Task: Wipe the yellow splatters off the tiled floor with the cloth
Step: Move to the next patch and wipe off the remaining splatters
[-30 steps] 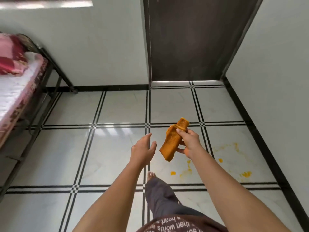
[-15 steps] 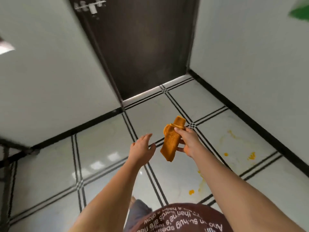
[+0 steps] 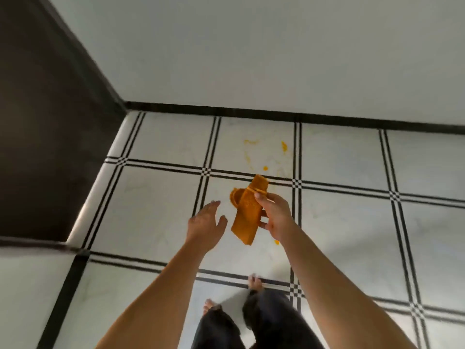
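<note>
My right hand grips a folded orange cloth, held in the air at chest height with its lower end hanging down. Just to the left of the cloth is my left hand, fingers spread and holding nothing. Yellow splatters lie on the white tile beyond the cloth, close to the wall. One more yellow spot shows on the nearer tile, just under my right wrist. The tiled floor is white with black double lines.
A dark door stands at the left. A white wall with a black skirting runs behind the splatters. My bare feet and dark trouser legs are below, near a tile joint.
The view has swung to the right: the bed and then the door have slid out to the left, and the splattered tile now lies straight ahead. Both hands keep their pose, cloth still held.
</note>
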Motion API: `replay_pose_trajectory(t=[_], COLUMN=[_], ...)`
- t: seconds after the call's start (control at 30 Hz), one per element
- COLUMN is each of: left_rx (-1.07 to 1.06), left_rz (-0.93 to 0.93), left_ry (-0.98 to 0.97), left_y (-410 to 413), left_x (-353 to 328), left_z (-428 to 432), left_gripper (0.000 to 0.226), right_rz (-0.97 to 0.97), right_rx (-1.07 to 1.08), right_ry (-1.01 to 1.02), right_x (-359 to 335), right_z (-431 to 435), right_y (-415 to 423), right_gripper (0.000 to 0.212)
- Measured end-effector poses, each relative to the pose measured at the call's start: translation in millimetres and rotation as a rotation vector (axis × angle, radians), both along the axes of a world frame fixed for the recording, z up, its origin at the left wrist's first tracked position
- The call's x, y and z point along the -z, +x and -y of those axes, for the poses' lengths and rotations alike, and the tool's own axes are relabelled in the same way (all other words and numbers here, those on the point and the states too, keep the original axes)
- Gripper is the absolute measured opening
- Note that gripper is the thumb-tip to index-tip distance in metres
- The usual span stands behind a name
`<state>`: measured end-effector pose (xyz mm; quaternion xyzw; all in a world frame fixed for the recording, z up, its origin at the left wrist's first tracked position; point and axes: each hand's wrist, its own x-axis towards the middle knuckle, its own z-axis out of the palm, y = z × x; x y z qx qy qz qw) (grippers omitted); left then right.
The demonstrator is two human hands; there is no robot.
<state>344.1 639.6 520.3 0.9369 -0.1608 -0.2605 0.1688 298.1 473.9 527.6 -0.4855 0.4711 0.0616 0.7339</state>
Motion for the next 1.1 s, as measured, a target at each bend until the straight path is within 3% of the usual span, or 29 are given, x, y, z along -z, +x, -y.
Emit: replay_pose_trajectory(t=[0.1,0.23,0.4,0.53,0.67,0.83,0.97,1.03,1.1], left_rx=[0.073,0.155,0.288,0.429,0.534,0.565,0.575,0.575,0.577], left_rz=[-0.065,-0.137,-0.143,-0.124,0.038,0.284,0.394,0.400,0.392], left_ry=[-0.055,-0.090,-0.075,-0.001,-0.050,-0.079,-0.079,-0.071,-0.055], left_y=[20.7,34.4,56.2,59.5,57.1,64.6,66.4,65.8,70.1], left_x=[46.0,131.3,334.8,512.9,643.0,726.2,745.2,744.5,739.5], left_z=[30.9,70.3,137.7,176.0,185.6,187.2,191.1,189.5,188.6], left_gripper=[0.051,0.052,0.051,0.052,0.054,0.057,0.057,0.057,0.058], right_rz=[-0.064,-0.238,-0.436,-0.607,-0.648,-0.632,-0.542,-0.476,-0.369], right_rx=[0.171,0.225,0.301,0.261,-0.021,-0.222,-0.108,-0.004,-0.034], right_ry=[-0.102,-0.398,-0.655,-0.649,-0.767,-1.022,-1.254,-1.372,-1.456], right_x=[48.5,132.3,324.0,507.5,647.4,730.8,750.3,755.2,755.8], right_z=[19.2,45.5,91.4,101.9,99.7,97.3,107.3,114.7,117.5], right_y=[-0.1,-3.0,3.0,4.0,-4.8,-10.4,-17.5,-28.2,-35.1], right_gripper=[0.035,0.026,0.027,0.044,0.064,0.061,0.063,0.053,0.041])
